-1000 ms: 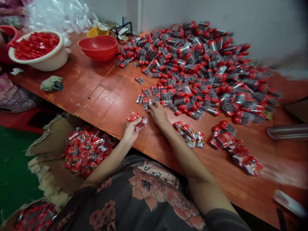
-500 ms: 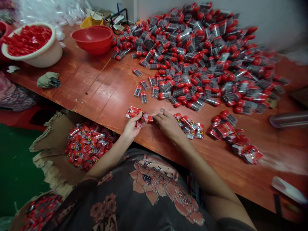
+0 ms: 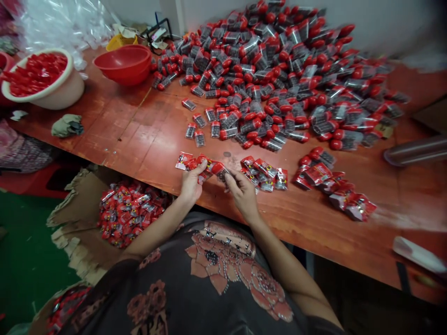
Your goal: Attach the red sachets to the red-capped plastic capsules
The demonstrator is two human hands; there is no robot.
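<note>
My left hand [image 3: 192, 185] is closed on several red printed plastic packets [image 3: 185, 160] just above the table's near edge. In my right hand [image 3: 244, 191] is a small clear container with a red cap [image 3: 219, 169] and dark contents, pinched between thumb and fingers. Its red end points left and meets the packets; whether it is inside one, I cannot tell. Close to the right hand lies a cluster of filled red packets [image 3: 266, 170]. A few loose red-capped containers [image 3: 199, 138] lie beyond the hands.
A big heap of red-capped containers [image 3: 258, 88] covers the back of the table. More packets [image 3: 335, 186] lie to the right. A red bowl [image 3: 122, 65] and a white tub of red pieces [image 3: 66, 88] stand at left. Below is a cardboard box [image 3: 75, 218] holding packets.
My right hand has turned and brought the red-capped container up into clearer view against the packets. My left hand still holds the packets. The whole view has shifted slightly.
</note>
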